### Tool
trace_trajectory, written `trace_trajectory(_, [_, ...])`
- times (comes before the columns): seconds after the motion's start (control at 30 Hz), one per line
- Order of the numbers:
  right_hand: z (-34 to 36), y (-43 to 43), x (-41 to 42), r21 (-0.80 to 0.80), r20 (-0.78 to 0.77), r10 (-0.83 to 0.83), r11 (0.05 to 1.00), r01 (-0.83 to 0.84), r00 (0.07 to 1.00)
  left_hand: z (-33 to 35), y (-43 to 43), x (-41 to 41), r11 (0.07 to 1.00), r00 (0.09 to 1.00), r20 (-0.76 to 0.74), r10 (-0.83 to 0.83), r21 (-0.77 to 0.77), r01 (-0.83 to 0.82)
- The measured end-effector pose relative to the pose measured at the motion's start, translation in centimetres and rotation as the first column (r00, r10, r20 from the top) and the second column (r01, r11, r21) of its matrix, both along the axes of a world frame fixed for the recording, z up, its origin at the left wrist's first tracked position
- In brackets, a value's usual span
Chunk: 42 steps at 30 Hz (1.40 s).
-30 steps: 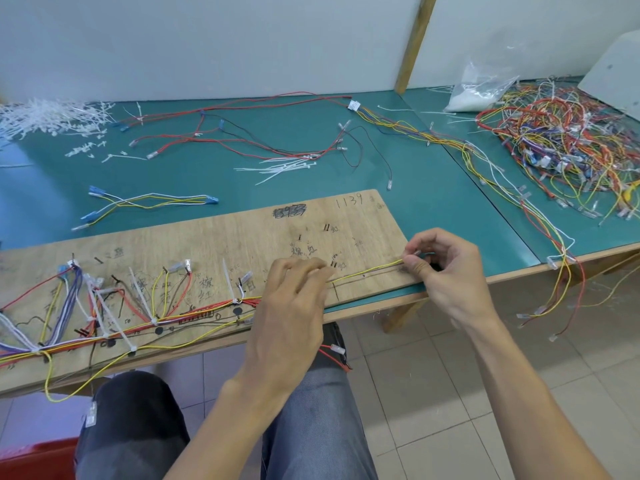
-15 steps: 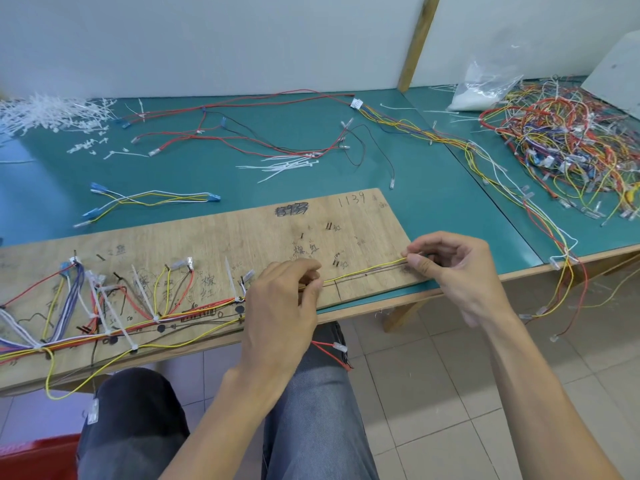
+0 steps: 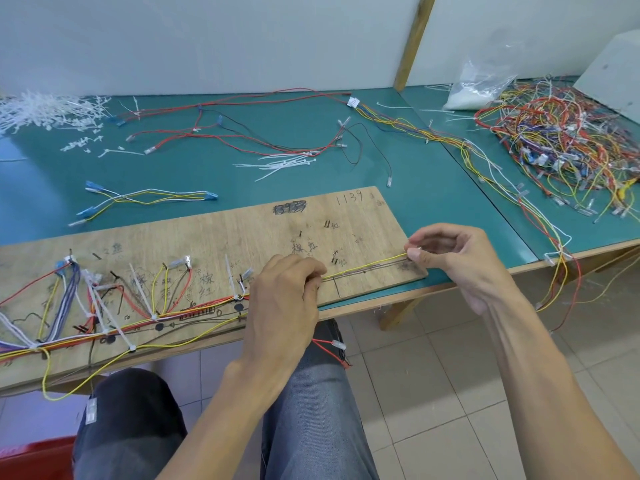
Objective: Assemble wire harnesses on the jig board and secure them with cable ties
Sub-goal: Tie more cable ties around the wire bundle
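L hand (image 3: 284, 299) pinches yellow wire (image 3: 367, 268) mid jig board (image 3: 207, 237), and R hand (image 3: 457, 261) pinches its tip at the board's 3 o'clock end; wire taut btwn. Risk: overpull slips a pinch or drags the wire off the drawn line. L fingertips hidden under knuckles; wire-end terminal too small to tell.

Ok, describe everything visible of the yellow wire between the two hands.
The yellow wire is thin and insulated, pulled straight along a drawn line at the right end of the wooden jig board. The left hand pinches it at one end of the span, the right hand at the other, near the board's edge. Its tip is hidden by fingers; its run beyond the left hand is hidden too.
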State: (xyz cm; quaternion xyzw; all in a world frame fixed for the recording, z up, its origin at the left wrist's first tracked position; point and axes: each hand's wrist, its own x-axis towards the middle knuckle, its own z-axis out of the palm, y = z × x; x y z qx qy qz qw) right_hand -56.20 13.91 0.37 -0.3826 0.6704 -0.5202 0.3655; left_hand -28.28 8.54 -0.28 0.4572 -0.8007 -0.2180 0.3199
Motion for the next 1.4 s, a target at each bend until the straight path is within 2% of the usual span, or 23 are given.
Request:
trace_trajectory(0.13, [-0.5,0.2,-0.6,-0.048,-0.033,0.018,0.999,-0.020,0.999,-0.1,-0.2,-0.1,1.000,0.999,0.031,-0.030,-0.004,0.030])
trace_trajectory(0.33, [-1.6,0.4,-0.2,-0.140,-0.178,-0.042,0.990,0.017,0.983,-0.4,-0.3,-0.2,0.997,0.996,0.076,-0.052,-0.050,0.056])
trace_trajectory(0.47, [-2.0,0.6,0.1,-0.161,-0.272,-0.068,0.987,0.024,0.960,0.0,0.2,-1.9,0.965,0.961,0.269,-0.065,-0.229,0.130])
trace_trajectory(0.6, [-1.9,0.8,0.2,-0.114,-0.387,-0.058,0.993,0.015,0.920,0.5,0.4,-5.2,0.936,0.921,0.346,-0.179,-0.230,0.268])
trace_trajectory(0.7, [-1.5,0.7,0.3,-0.104,-0.513,-0.030,0.994,-0.027,0.858,0.2,0.6,-6.0,0.924,0.889,0.403,-0.215,-0.210,0.319])
trace_trajectory(0.83, [-1.4,1.0,0.2,-0.127,-0.701,-0.017,0.987,-0.101,0.713,-0.4,0.8,-5.7,0.927,0.880,0.425,-0.213,-0.196,0.319])
trace_trajectory(1.0, [-2.2,1.9,0.9,-0.108,-0.896,-0.029,0.982,-0.154,0.444,-0.2,1.3,-5.3,0.917,0.873,0.436,-0.220,-0.212,0.338])
trace_trajectory(1.1, [-3.2,2.9,2.4,-0.087,-0.899,-0.028,0.989,-0.116,0.436,0.0,1.7,-4.2,0.908,0.875,0.414,-0.253,-0.211,0.362])
trace_trajectory(1.23, [-4.0,4.2,4.5,-0.046,-0.894,-0.050,0.999,0.021,0.445,1.6,0.7,-0.2,0.893,0.885,0.359,-0.296,-0.224,0.389])
trace_trajectory(1.3, [-4.1,4.5,5.1,0.008,-0.898,-0.008,0.999,0.034,0.439,2.5,-0.6,2.8,0.912,0.900,0.324,-0.290,-0.191,0.363])
trace_trajectory(1.4, [-4.3,4.7,6.0,0.091,-0.923,0.060,0.994,0.063,0.381,3.5,-2.4,6.5,0.933,0.868,0.408,-0.283,-0.092,0.348])
